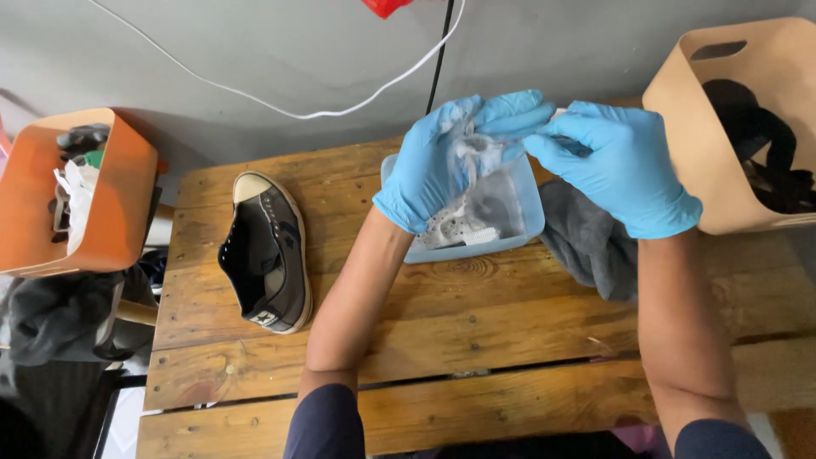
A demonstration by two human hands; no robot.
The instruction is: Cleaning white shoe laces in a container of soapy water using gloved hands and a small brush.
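Both forearms reach up from the bottom edge across the wooden table (476, 340). From my seat I see the left hand (429, 174) in a blue glove, closed around a wet whitish lace (470, 153), and the right hand (616, 170) pinching its end, over one clear tub (531, 217) holding pale laces. One grey sneaker (268, 255) lies on its side to the left, one grey cloth (586, 238) just right of the tub. Two bins flank the table: orange (119, 195) left, tan (680, 127) right.
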